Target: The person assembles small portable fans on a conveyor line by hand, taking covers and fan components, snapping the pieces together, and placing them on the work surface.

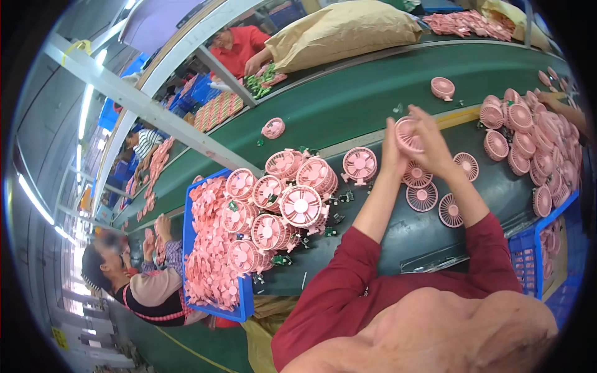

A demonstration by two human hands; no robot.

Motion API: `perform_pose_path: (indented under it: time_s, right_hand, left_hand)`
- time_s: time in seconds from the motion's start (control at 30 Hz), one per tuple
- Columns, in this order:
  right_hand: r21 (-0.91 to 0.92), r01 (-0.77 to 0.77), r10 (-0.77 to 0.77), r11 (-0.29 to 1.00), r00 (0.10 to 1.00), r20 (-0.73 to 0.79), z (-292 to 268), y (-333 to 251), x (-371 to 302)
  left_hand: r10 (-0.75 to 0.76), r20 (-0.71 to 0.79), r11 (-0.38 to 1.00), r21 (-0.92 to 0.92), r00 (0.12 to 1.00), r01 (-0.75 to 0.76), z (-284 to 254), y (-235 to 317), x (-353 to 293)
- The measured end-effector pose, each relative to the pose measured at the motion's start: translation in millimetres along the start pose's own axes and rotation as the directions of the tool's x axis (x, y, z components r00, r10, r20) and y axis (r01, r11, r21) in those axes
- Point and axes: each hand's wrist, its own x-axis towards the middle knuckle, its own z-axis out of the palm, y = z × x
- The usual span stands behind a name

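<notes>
Between my left hand (pixel 391 152) and my right hand (pixel 433 144) is a round pink fan housing (pixel 407 135), pressed from both sides above the near edge of the green belt. The fingers are slightly blurred. Below my wrists, several slatted pink fan grilles (pixel 422 197) lie flat on the dark work surface. Left of my hands stands a pink fan housing with blades (pixel 360 165). Farther left, more such fans (pixel 303 206) are piled up, with small green circuit boards (pixel 282 260) among them.
A blue crate (pixel 245 298) of pink fan blades stands at the left. On the right, pink grilles (pixel 521 116) are heaped above another blue crate (pixel 525 261). Beyond runs a green conveyor belt (pixel 348 99) carrying a few pink parts. Co-workers sit at the left and across the belt.
</notes>
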Motion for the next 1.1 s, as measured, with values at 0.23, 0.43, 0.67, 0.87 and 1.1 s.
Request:
perform_pose_path:
  time_s: [0.23, 0.43, 0.67, 0.87, 1.1]
  right_hand:
    - [0.07, -0.017, -0.008, 0.997, 0.942, 0.336, 20.3, -22.1, -19.9]
    - [0.165, 0.009, -0.046, 0.986, 0.974, 0.222, 34.1, -49.6, -24.1]
    - [0.476, -0.172, 0.088, 0.863, 0.977, 0.195, 47.7, -65.0, -24.8]
    - [0.317, -0.137, 0.039, 0.939, 0.954, 0.299, 47.9, -74.5, -23.1]
    - [0.702, -0.35, 0.279, 0.621, 0.935, 0.219, 83.9, -67.8, -24.4]
  left_hand:
    - [-0.138, -0.131, 0.971, -0.214, 0.982, 0.108, -9.5, 21.1, -61.6]
    - [0.327, -0.3, 0.944, 0.049, 0.896, -0.327, -3.9, 18.0, -81.7]
    - [0.603, -0.267, 0.763, 0.469, 0.752, -0.445, 31.3, 28.0, -97.5]
    - [0.339, -0.369, 0.941, 0.133, 0.865, -0.312, 11.7, 52.7, -98.7]
    - [0.787, -0.128, 0.446, 0.793, 0.603, -0.415, -13.0, 28.4, -78.8]
